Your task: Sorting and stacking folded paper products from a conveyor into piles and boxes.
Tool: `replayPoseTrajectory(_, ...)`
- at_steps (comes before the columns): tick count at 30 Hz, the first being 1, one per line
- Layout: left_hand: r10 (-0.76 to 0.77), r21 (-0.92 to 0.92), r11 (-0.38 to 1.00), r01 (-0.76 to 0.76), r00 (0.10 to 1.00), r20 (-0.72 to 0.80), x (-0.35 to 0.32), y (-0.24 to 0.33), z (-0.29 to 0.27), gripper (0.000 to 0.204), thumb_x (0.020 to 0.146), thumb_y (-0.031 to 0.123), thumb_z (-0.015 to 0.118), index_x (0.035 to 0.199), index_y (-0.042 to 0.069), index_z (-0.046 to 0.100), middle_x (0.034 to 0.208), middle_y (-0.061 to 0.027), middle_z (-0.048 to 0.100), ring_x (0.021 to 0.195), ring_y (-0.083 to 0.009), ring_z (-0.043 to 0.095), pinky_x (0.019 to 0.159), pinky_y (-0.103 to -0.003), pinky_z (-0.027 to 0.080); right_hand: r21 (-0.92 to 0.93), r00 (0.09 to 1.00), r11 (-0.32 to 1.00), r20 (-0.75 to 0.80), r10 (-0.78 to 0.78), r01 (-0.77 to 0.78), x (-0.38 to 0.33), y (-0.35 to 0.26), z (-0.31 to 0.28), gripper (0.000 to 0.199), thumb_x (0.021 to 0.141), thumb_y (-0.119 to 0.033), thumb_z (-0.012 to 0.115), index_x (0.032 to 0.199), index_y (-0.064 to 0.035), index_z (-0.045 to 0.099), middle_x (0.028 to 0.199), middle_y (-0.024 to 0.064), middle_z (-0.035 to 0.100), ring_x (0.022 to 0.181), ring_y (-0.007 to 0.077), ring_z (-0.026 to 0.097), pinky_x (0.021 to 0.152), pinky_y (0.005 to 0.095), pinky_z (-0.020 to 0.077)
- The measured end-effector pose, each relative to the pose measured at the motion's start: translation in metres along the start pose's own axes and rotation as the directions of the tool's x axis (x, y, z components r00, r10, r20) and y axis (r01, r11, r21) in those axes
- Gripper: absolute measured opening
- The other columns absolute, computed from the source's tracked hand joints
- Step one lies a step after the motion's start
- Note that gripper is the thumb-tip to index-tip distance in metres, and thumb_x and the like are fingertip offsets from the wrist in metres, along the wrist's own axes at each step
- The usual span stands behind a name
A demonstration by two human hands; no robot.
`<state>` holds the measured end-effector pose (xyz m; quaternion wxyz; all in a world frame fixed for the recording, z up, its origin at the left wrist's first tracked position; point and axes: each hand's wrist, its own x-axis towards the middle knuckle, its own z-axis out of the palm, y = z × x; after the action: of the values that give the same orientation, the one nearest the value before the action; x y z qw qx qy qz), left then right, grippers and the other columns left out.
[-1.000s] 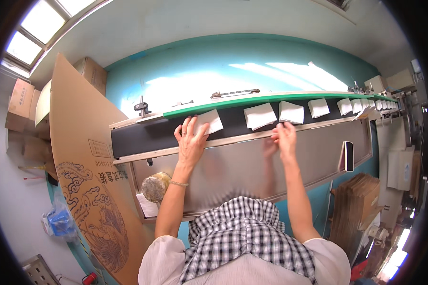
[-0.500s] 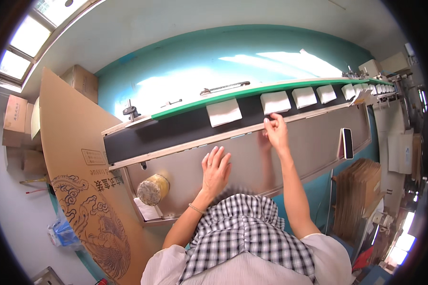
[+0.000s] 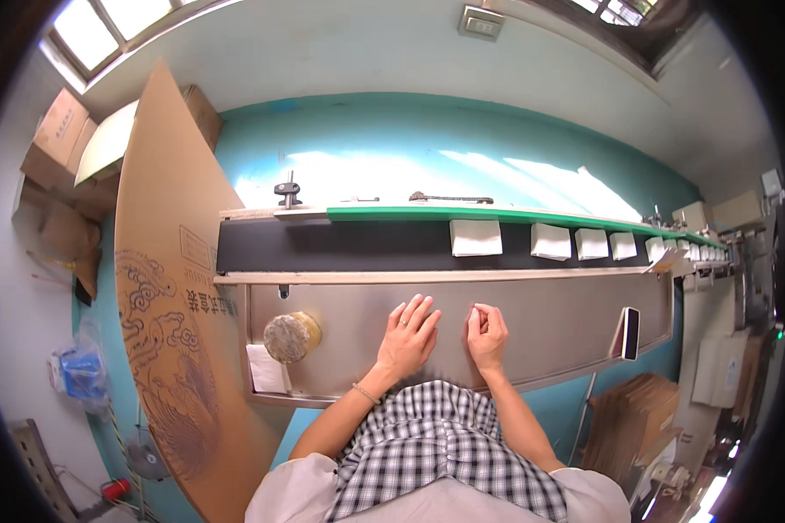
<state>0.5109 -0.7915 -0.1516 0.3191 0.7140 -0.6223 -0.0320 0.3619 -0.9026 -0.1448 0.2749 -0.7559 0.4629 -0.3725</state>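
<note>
Head view: the nearest white stack (image 3: pixel 475 238) lies on the belt (image 3: pixel 336 247), beyond both hands, long side along the belt, about straight ahead of the right hand (image 3: pixel 487 336), the nearer, curled, contents unclear. Left hand (image 3: pixel 407 340): fingers loosely spread over the bench (image 3: pixel 554 322).

Two hands (image 3: pixel 410 340), one phone (image 3: pixel 632 334), one cylinder (image 3: pixel 290 338), one black belt (image 3: pixel 323 248); four white paper stacks (image 3: pixel 476 238) show clearly, the farther ones too small to count.
</note>
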Motion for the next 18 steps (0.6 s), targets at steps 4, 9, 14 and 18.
replayPoseTrajectory(4, 0.008, 0.060, 0.998, -0.008, 1.000, -0.011, -0.001, -0.001, -0.005, 0.036, 0.090, 0.020, 0.063, 0.125, 0.009, 0.061, 0.142, -0.0125, 0.052, 0.138, -0.0282, 0.042, 0.113, -0.046, 0.030, -0.008, 0.996, 0.996, 0.032, -0.089, 0.089, 0.000, 0.005, 0.002, 0.007, 0.089, -0.004, 0.065, 0.096, -0.0040, 0.067, 0.076, 0.0071, 0.058, 0.056, 0.0168, 0.053, 0.052, 0.0322, 0.0446)
replayPoseTrajectory(9, 0.032, 0.178, 0.984, -0.011, 0.992, -0.119, -0.013, -0.006, 0.009, 0.035, 0.090, 0.024, 0.062, 0.121, 0.008, 0.062, 0.138, -0.0121, 0.054, 0.137, -0.0276, 0.043, 0.112, -0.049, 0.029, 0.079, 0.990, 0.989, 0.048, -0.130, 0.126, -0.004, 0.007, 0.004, 0.006, 0.091, -0.005, 0.064, 0.095, -0.0038, 0.067, 0.076, 0.0049, 0.058, 0.057, 0.0137, 0.052, 0.052, 0.0293, 0.0440)
replayPoseTrajectory(14, 0.039, 0.259, 0.966, 0.015, 0.979, -0.201, -0.018, 0.004, 0.019, 0.031, 0.088, 0.026, 0.064, 0.115, 0.010, 0.062, 0.135, -0.0104, 0.055, 0.136, -0.0270, 0.044, 0.108, -0.051, 0.029, 0.176, 0.988, 0.976, 0.068, -0.139, 0.126, -0.008, 0.027, -0.008, 0.005, 0.091, -0.007, 0.065, 0.095, -0.0040, 0.067, 0.074, 0.0030, 0.058, 0.059, 0.0101, 0.053, 0.054, 0.0250, 0.0446)
replayPoseTrajectory(18, -0.097, 0.241, 0.957, 0.161, 0.961, -0.258, -0.034, -0.001, 0.045, 0.035, 0.089, 0.031, 0.065, 0.121, 0.016, 0.062, 0.140, -0.0113, 0.051, 0.138, -0.0308, 0.040, 0.110, -0.054, 0.028, 0.181, 0.914, 0.964, 0.320, -0.247, 0.197, -0.011, 0.032, -0.031, 0.009, 0.090, -0.006, 0.064, 0.099, -0.0027, 0.066, 0.093, 0.0077, 0.061, 0.071, 0.0146, 0.061, 0.063, 0.0266, 0.0522)
